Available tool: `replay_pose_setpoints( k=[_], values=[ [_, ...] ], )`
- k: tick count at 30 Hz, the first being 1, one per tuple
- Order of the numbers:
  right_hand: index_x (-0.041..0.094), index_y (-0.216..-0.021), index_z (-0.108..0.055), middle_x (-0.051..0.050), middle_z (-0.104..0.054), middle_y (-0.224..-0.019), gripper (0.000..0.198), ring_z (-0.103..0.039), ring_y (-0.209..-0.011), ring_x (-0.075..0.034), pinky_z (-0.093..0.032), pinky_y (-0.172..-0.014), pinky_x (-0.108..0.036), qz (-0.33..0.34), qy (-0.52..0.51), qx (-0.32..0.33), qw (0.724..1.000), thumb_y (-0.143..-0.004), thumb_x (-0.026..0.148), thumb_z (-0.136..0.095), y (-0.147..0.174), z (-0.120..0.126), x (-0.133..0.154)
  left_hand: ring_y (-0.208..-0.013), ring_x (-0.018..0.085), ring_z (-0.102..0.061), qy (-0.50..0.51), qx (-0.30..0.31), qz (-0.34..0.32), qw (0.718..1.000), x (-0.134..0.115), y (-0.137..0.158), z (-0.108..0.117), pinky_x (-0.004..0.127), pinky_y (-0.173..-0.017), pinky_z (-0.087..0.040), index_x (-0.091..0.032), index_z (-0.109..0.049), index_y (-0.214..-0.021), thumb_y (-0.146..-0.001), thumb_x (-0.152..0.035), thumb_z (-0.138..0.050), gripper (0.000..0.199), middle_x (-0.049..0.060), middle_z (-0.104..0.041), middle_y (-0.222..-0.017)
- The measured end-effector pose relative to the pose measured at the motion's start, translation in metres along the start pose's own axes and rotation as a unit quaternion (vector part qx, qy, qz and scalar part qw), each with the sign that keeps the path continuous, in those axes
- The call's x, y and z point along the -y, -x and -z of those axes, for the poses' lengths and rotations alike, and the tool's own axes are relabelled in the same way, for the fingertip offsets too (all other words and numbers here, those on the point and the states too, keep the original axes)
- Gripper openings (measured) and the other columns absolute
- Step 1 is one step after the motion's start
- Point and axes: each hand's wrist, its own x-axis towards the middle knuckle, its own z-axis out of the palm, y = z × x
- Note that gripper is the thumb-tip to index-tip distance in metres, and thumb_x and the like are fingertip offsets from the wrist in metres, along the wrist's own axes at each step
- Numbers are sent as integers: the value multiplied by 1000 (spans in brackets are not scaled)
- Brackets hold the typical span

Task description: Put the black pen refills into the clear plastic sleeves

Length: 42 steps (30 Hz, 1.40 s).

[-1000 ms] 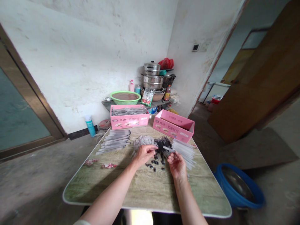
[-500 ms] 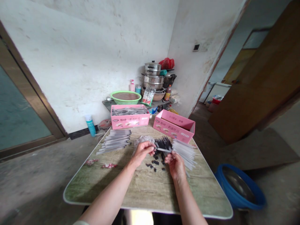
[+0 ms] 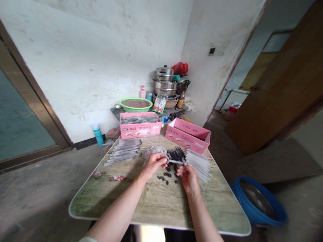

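Note:
Between my two hands a thin, pale translucent tube (image 3: 176,162) is held nearly level above the table. My left hand (image 3: 154,164) pinches its left end, where a small dark piece shows at the fingertips. My right hand (image 3: 188,174) grips the other end between thumb and fingers. Just behind the tube lies a heap of thin black sticks (image 3: 177,154). Small black caps (image 3: 167,174) are scattered on the tabletop below. A row of clear tubes (image 3: 199,164) lies beside my right hand, and dark-tipped tubes (image 3: 126,151) lie to the left.
At the table's back stand a pink box (image 3: 140,131) full of tubes and another pink box (image 3: 188,139). A pale pile of small pieces (image 3: 155,150) sits behind my left hand. A blue tub (image 3: 236,188) stands on the floor at right; a green basin (image 3: 136,109) rests behind.
The tube has become more level, its right end rising slightly. My right hand has shifted a little to the left; both hands keep their grip.

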Motion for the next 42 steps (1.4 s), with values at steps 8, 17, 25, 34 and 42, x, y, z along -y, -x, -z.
replay_pose_setpoints(
  k=[8, 17, 25, 34, 42],
  values=[
    [16, -72, -65, -2, -70, -62, 24, -65, -47, -14, -57, -45, -25, 6, 7, 2, 1000, -68, 31, -84, 0, 1, -1, -62, 13, -62, -3, -2, -3, 1000, -1, 0, -1, 24, -58, -49, -9, -69, -91, -76, -41, -75, 35, 8, -69, -77],
    [15, -71, -66, -2, -71, -61, 26, -65, -47, -14, -56, -44, -25, 13, 17, -2, 1000, -66, 32, -85, 1, -1, -1, -59, 11, -60, -10, -14, -12, 1000, 1, -1, 1, 23, -56, -48, -9, -70, -89, -76, -38, -75, 32, 6, -68, -73],
    [16, -71, -66, -2, -70, -61, 28, -64, -47, -14, -56, -44, -25, 11, 25, 0, 1000, -66, 36, -85, -1, 0, -2, -59, 12, -60, -2, -17, -2, 1000, 2, -1, 1, 23, -56, -48, -10, -69, -89, -75, -38, -77, 33, 6, -68, -73],
    [15, -73, -66, -2, -70, -60, 29, -64, -47, -15, -55, -43, -24, 19, 29, -6, 999, -66, 35, -85, 2, -2, -1, -55, 11, -58, -1, -29, 5, 1000, 4, -1, 2, 23, -54, -46, -10, -69, -85, -73, -40, -77, 34, 4, -66, -69],
    [15, -72, -65, -1, -69, -58, 32, -64, -45, -15, -55, -42, -24, 23, 38, -11, 999, -65, 37, -86, 2, -3, -1, -64, 11, -59, -18, -40, -14, 999, 9, -6, 4, 23, -61, -47, -11, -69, -89, -66, -31, -83, 34, 5, -68, -76]
  ],
)
